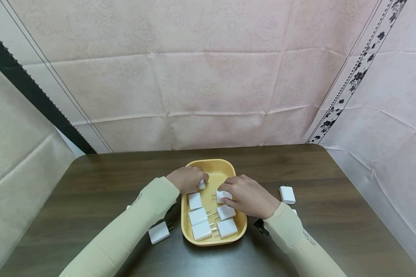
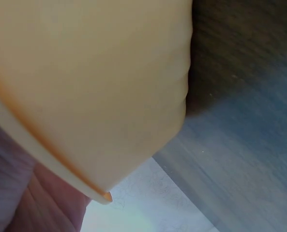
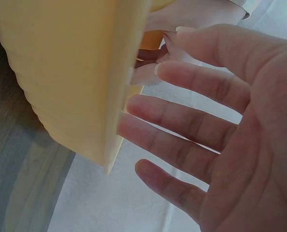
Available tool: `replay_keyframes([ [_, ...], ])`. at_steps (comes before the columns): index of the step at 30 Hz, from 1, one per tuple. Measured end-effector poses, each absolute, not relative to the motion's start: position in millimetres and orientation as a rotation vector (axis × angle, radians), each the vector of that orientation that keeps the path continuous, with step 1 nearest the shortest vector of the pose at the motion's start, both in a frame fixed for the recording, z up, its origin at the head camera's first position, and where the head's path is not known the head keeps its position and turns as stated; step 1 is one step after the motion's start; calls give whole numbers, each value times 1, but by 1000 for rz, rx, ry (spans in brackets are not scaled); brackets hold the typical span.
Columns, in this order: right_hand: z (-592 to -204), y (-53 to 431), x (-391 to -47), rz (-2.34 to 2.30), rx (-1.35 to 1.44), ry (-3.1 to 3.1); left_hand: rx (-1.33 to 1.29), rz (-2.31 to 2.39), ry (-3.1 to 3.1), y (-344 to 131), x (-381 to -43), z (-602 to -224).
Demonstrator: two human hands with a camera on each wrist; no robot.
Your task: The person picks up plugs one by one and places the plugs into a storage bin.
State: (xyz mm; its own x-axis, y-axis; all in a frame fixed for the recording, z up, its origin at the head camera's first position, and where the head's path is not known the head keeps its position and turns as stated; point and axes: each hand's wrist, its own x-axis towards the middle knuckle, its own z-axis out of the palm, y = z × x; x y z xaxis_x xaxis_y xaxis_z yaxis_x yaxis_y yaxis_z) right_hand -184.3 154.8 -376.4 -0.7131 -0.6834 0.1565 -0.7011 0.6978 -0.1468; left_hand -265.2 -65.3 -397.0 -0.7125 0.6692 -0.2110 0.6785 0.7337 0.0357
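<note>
A yellow tray (image 1: 216,165) holds white two-prong plug chargers in two columns. My left hand (image 1: 188,179) reaches over the tray's left rim, its fingers bent down at a charger (image 1: 202,185) at the top of the left column and hiding most of it. Below it, another charger (image 1: 195,201) lies in the same column. My right hand (image 1: 247,195) hovers over the right rim, thumb and fingertips near the top right charger (image 1: 223,196). In the right wrist view, the right hand's fingers (image 3: 182,116) are extended and spread beside the tray wall (image 3: 70,72), with nothing visible between them.
Outside the tray, one charger (image 1: 159,232) lies on the wooden table (image 1: 100,192) by the left forearm. Another charger (image 1: 287,195) lies right of the right hand, and a partly hidden white piece (image 1: 294,211) shows below it. Patterned cloth (image 1: 215,84) hangs behind the table.
</note>
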Motion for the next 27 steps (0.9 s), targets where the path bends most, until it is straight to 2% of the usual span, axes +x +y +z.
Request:
replay_keyframes([
  [14, -375, 155, -186, 290, 1153, -2808, 1051, -32, 2710, -68, -265, -392],
  [27, -375, 154, -184, 305, 1144, -2832, 1122, 13, 2789, -79, -249, -378],
])
